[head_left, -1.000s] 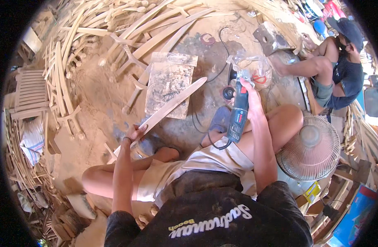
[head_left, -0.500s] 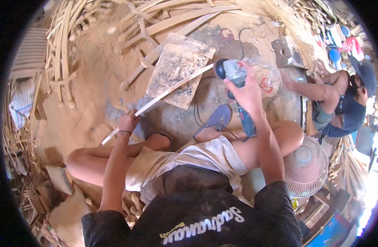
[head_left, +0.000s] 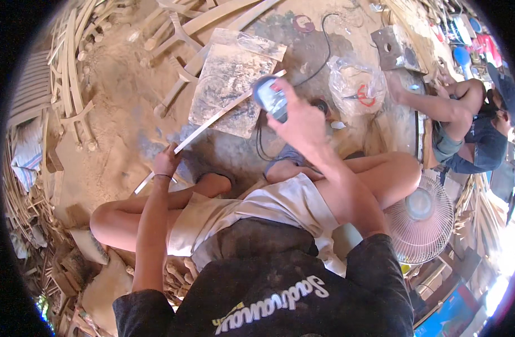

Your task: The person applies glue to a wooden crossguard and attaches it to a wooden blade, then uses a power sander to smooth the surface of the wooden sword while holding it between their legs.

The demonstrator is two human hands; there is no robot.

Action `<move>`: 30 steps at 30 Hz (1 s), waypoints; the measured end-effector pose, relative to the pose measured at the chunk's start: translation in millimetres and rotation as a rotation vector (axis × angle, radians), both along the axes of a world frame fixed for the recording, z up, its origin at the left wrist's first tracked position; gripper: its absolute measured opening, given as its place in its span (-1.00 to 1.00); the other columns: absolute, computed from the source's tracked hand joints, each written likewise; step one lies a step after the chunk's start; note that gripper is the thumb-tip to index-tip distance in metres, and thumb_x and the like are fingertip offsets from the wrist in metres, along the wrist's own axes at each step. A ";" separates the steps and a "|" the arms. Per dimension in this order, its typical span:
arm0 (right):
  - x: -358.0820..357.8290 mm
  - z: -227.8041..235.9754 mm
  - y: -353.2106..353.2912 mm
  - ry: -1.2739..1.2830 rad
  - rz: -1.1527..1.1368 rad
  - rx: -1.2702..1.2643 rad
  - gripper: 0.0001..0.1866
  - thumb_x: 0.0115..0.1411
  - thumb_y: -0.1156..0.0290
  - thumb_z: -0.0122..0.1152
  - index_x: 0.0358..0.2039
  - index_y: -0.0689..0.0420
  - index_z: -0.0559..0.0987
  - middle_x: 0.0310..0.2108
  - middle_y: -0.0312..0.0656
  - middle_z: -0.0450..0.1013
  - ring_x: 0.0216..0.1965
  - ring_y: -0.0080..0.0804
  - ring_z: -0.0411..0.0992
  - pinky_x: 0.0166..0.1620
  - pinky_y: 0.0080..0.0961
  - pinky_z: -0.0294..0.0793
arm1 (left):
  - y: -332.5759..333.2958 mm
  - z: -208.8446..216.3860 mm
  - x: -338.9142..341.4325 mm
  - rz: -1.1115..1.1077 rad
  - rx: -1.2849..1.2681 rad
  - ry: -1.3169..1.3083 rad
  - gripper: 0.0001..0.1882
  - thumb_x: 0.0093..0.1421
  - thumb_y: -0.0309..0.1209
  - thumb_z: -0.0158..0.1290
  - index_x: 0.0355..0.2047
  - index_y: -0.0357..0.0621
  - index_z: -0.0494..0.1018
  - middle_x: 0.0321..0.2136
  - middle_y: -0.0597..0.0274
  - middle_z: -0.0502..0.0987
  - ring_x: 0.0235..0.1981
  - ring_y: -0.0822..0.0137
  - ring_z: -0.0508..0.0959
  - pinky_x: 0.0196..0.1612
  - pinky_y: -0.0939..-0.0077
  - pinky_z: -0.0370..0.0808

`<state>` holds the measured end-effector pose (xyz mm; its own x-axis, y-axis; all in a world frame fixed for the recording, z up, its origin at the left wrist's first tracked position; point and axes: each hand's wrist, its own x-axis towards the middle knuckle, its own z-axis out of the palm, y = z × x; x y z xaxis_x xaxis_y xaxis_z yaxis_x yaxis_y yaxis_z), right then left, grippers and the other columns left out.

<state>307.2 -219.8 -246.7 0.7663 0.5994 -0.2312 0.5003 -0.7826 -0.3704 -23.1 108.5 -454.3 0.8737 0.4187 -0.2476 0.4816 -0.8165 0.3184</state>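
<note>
My left hand (head_left: 166, 161) is closed round the lower part of a long, thin, pale wooden strip (head_left: 214, 117). The strip slants up to the right, its upper part over a dusty, worn board (head_left: 226, 84) on the ground. My right hand (head_left: 302, 121) grips an angle grinder (head_left: 271, 96) by its head. The grinder's round dark disc lies over the strip near its far end; whether they touch I cannot tell. Most of the grinder's body is hidden by my right hand and forearm.
Curved wooden pieces (head_left: 195, 31) lie at the far left. A clear plastic bag (head_left: 355, 90) and a block with a hole (head_left: 393, 49) are to the right. Another person (head_left: 476, 132) sits at far right. A fan (head_left: 419, 219) stands by my right knee. A dark cable (head_left: 327, 48) curves behind.
My right hand has swung the grinder left and nearer, from beside the strip's far end to over the strip. The view has shifted slightly; my left hand keeps its hold.
</note>
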 end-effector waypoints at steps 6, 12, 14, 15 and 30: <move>45.5 11.2 -22.4 -0.033 -0.185 0.011 -0.08 0.24 0.00 0.49 0.52 -0.26 0.20 -0.30 0.19 0.70 -0.22 0.34 0.69 -0.09 0.19 0.66 | 3.2 6.3 -5.4 -0.028 0.006 -0.055 -0.77 0.32 -0.23 0.34 -0.18 0.03 0.52 -0.36 0.05 0.70 -0.37 -0.16 0.72 -0.32 -0.05 0.65; 20.1 12.5 -18.7 0.046 -0.104 0.000 -0.09 0.23 -0.03 0.50 0.50 -0.25 0.24 -0.24 0.17 0.70 -0.20 0.26 0.71 -0.11 0.09 0.69 | 0.6 2.7 -2.7 0.000 0.030 -0.084 -0.81 0.33 -0.25 0.33 -0.21 0.05 0.54 -0.38 0.10 0.70 -0.40 -0.11 0.72 -0.35 -0.02 0.65; 6.7 10.5 -11.7 0.048 0.004 -0.028 -0.08 0.18 -0.01 0.54 0.50 -0.27 0.28 -0.26 0.15 0.69 -0.21 0.17 0.72 -0.13 0.04 0.71 | -3.6 2.5 1.5 -0.021 0.041 -0.104 -0.81 0.32 -0.24 0.34 -0.21 0.07 0.55 -0.42 0.12 0.69 -0.42 -0.09 0.72 -0.37 -0.02 0.65; 2.8 5.3 -9.0 0.033 0.016 -0.014 -0.07 0.18 -0.01 0.54 0.50 -0.27 0.28 -0.25 0.15 0.69 -0.22 0.17 0.72 -0.13 0.04 0.71 | -1.8 3.2 -1.4 -0.031 0.051 -0.106 -0.81 0.31 -0.24 0.35 -0.21 0.08 0.56 -0.44 0.12 0.69 -0.43 -0.08 0.72 -0.37 -0.02 0.65; 51.0 -0.8 -34.7 0.138 -0.232 0.098 -0.10 0.21 -0.08 0.52 0.48 -0.26 0.28 -0.11 0.19 0.71 -0.04 0.35 0.67 0.07 0.13 0.65 | 1.8 1.6 -4.8 -0.046 0.151 -0.056 -0.80 0.31 -0.17 0.35 -0.20 0.12 0.58 -0.51 0.12 0.68 -0.46 -0.06 0.72 -0.41 0.00 0.64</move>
<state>358.1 -254.5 -247.5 0.8509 0.4366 -0.2922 0.2520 -0.8273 -0.5021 -27.9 110.3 -452.7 0.9034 0.4070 -0.1347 0.4276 -0.8779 0.2155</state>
